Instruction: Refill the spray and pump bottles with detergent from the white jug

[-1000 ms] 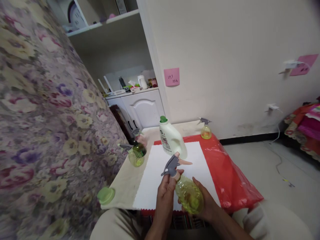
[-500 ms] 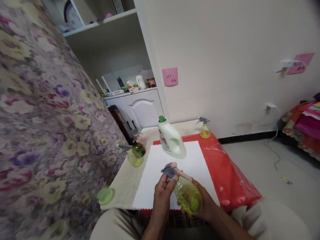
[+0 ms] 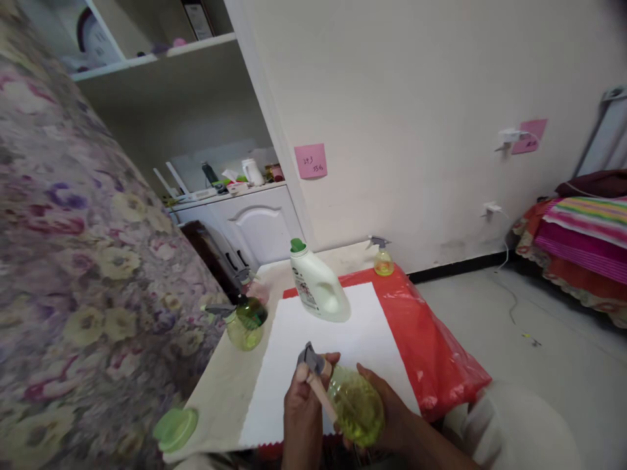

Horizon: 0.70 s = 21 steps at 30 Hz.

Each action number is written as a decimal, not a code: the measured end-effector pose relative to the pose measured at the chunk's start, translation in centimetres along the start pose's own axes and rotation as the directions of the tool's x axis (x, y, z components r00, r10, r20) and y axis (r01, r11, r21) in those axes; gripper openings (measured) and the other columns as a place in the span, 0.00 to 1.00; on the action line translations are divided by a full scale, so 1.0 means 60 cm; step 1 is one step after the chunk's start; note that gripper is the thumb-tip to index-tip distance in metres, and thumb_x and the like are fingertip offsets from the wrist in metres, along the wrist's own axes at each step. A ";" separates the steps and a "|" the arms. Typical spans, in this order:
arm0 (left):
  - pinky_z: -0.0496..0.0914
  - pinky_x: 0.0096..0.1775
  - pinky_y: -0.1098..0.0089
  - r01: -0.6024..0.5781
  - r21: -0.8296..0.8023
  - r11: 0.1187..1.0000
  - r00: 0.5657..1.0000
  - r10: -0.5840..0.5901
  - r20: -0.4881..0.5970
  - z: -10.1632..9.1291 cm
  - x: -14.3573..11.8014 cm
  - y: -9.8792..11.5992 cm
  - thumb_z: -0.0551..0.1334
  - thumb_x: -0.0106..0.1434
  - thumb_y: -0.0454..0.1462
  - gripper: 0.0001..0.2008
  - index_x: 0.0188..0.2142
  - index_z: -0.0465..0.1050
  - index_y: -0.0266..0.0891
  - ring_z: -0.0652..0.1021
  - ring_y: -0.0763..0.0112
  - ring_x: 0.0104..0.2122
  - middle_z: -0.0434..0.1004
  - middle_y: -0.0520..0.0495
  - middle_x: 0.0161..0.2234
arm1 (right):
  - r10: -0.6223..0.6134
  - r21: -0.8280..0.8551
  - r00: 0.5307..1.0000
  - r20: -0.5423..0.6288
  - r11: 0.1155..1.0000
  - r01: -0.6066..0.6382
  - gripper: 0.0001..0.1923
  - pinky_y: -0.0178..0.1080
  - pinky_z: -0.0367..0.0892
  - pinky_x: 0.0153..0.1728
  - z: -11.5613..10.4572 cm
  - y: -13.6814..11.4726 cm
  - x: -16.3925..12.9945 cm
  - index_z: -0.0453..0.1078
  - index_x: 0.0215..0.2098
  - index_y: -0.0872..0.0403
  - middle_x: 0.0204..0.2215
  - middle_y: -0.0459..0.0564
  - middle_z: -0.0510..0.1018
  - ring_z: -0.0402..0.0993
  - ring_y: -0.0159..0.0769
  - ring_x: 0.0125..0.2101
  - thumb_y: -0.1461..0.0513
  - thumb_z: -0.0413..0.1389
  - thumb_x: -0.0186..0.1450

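A purple-and-cream floral fabric (image 3: pixel 108 313) fills the left, its edges cut off. On the bench (image 3: pixel 215 405), a round pale-green plastic piece (image 3: pixel 176 427) sits at the near left corner. Farther back on the left, 3 bottles overlap: a clear yellow-green bottle with a grey spray head (image 3: pixel 245 333) partly covers a dark green bottle (image 3: pixel 255 311), and the pinkish bottle (image 3: pixel 258 290) behind is hard to make out. Right of these, a pale-green plastic jug with a green top (image 3: pixel 316 287) stands at the far end of a white sheet (image 3: pixel 279 378).

Nearer, the left hand (image 3: pixel 302 411) has its grip closed around the neck and grey head of a tilted, clear yellow-green spray bottle with a beige trigger (image 3: pixel 357 405), held above the sheet's near part. The right hand (image 3: pixel 392 411) wraps the body's right side, its grip opened to the bottle's width; several fingers of both hands are hidden. Far right on the bench, a small yellow spray bottle (image 3: pixel 383 264) stands beside glossy red plastic sheeting (image 3: pixel 431 352).
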State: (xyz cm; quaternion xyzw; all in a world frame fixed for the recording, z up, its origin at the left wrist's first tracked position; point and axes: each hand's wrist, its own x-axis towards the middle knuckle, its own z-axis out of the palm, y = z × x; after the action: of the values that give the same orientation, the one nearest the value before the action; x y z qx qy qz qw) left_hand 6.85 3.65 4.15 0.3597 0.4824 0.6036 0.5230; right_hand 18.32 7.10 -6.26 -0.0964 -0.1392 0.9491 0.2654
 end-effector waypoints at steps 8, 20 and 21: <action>0.75 0.35 0.64 -0.109 0.049 0.993 0.992 0.111 -0.053 0.001 0.009 0.000 0.71 0.44 0.50 0.21 0.32 0.77 0.38 0.80 0.54 0.35 0.81 0.41 0.34 | -0.089 0.074 0.994 0.066 0.994 0.084 0.32 0.38 0.71 0.27 0.015 0.004 -0.002 0.69 0.48 0.58 0.30 0.52 0.82 0.78 0.40 0.27 0.40 0.48 0.61; 0.73 0.44 0.58 -0.119 -0.069 0.991 0.993 0.120 0.016 0.021 -0.004 0.000 0.71 0.45 0.48 0.18 0.30 0.76 0.38 0.80 0.52 0.39 0.81 0.42 0.30 | -0.204 0.046 0.975 0.087 0.979 0.200 0.27 0.39 0.68 0.36 0.061 -0.001 -0.010 0.66 0.49 0.54 0.38 0.50 0.80 0.77 0.38 0.35 0.46 0.55 0.59; 0.73 0.43 0.58 -0.105 -0.068 0.992 0.994 0.107 0.029 0.021 -0.004 0.000 0.71 0.44 0.49 0.19 0.30 0.77 0.38 0.80 0.51 0.39 0.81 0.42 0.29 | -0.215 0.003 0.973 0.087 0.976 0.216 0.26 0.38 0.68 0.38 0.062 -0.001 -0.008 0.67 0.48 0.54 0.38 0.49 0.80 0.76 0.38 0.36 0.45 0.55 0.59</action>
State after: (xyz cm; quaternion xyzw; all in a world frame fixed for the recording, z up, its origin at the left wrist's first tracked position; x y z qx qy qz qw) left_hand 8.06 3.68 4.50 0.3773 0.4335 0.6403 0.5097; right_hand 17.80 6.08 -2.68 -0.0399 -0.1633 0.9176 0.3603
